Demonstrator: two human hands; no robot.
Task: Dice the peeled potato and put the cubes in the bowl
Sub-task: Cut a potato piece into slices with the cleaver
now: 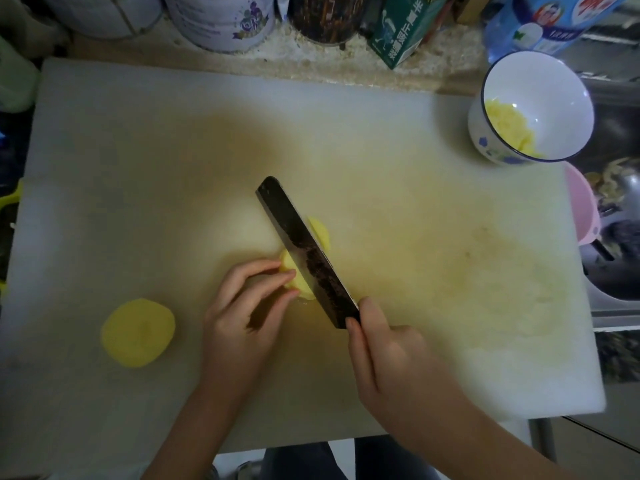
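A piece of peeled yellow potato lies near the middle of the white cutting board. My left hand holds it with curled fingertips. My right hand grips the handle of a dark cleaver, whose blade stands on the potato beside my left fingertips. A cut slice lies on the far side of the blade. Another potato half sits alone at the left of the board. The white bowl with blue flowers stands at the board's far right corner with several yellow cubes inside.
Tins, a dark jar and a green carton line the counter behind the board. A pink container and a sink with peelings lie right of the board. A green object sits at far left.
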